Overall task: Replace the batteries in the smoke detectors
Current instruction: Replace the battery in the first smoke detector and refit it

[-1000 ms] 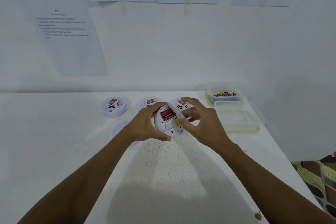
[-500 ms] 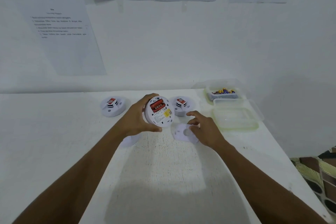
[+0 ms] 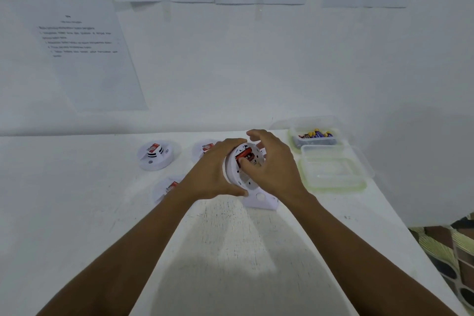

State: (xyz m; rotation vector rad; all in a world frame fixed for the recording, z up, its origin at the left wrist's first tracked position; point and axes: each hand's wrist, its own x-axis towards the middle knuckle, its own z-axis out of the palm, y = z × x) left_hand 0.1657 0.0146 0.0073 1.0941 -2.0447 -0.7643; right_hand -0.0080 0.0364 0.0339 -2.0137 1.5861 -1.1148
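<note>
Head view. Half a second back our right hand (image 3: 273, 172) was down on the table (image 3: 230, 251) parking the plate (image 3: 261, 200). Now it's back up on the detector (image 3: 241, 179). So the back is off and open, and we'd say we're at the pull-the-old-one-out step for this unit. Nothing's swapped yet, since the red battery (image 3: 243, 154) is still in its bay.

Fingers: our left hand (image 3: 213, 172) grips the detector by the rim, fingers curled over the top edge and thumb under the bottom edge. It holds the unit up off the table, tilted, with the open back facing us. Our right thumb is hooked onto the battery, and the other fingers are arched and a bit spread over the far rim. We can't tell if those tips actually touch anything.

Materials: the detector is a round puck of smooth, hard white plastic. The battery looks blocky with a glossy red wrap. The plate is a thin white disc lying flat just below the hands. The other detectors (image 3: 155, 154) sit dome up on the left with red labels on them. The tub (image 3: 318, 142) with loose batteries (image 3: 316, 134) and the empty tub (image 3: 333, 172) are floppy see-through plastic with greenish rims, near our right hand. The tabletop is white paint, scuffed and grainy where the light hits it.
</note>
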